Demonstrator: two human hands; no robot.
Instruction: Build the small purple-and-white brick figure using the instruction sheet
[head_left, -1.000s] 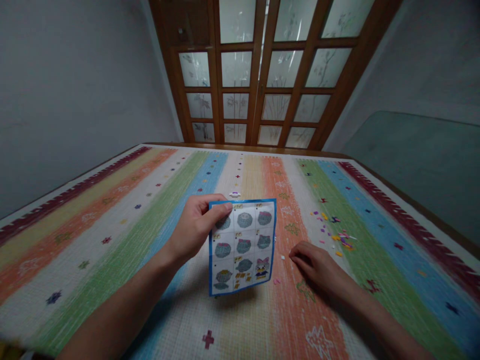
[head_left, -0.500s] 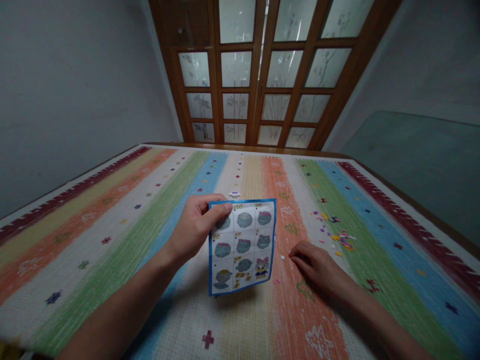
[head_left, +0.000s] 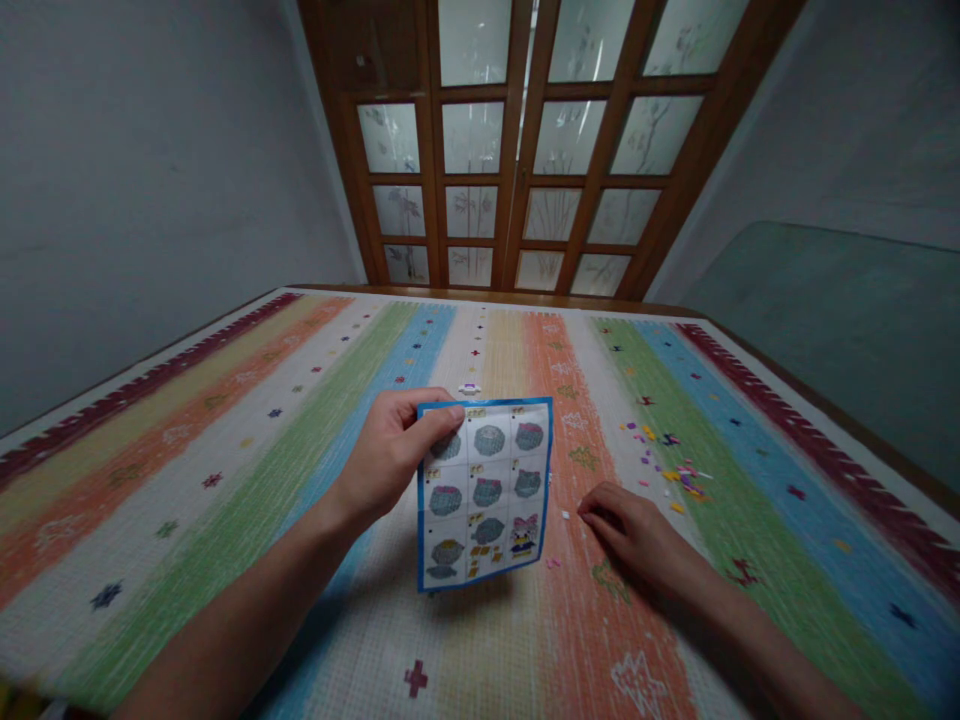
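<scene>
My left hand [head_left: 386, 450] pinches the upper left corner of an instruction sheet [head_left: 508, 520] between thumb and fingers. The blue-edged sheet is tilted up towards me and shows step pictures of a grey brick model, with a finished figure at the lower right. To its right my right hand [head_left: 622, 520] rests on the tablecloth, thumb and fingertips pressed together; whether anything is between them is hidden. Just left of those fingertips lies a small white brick [head_left: 565, 515]. Small pink bricks [head_left: 553, 563] sit by the sheet's lower right edge.
A loose pile of tiny coloured bricks [head_left: 686, 475] is spread to the right beyond my right hand. Behind the sheet stands a small white and purple piece [head_left: 469, 388]. The striped tablecloth [head_left: 247, 540] covers the table, which reaches towards a wooden glass-paned door [head_left: 514, 180].
</scene>
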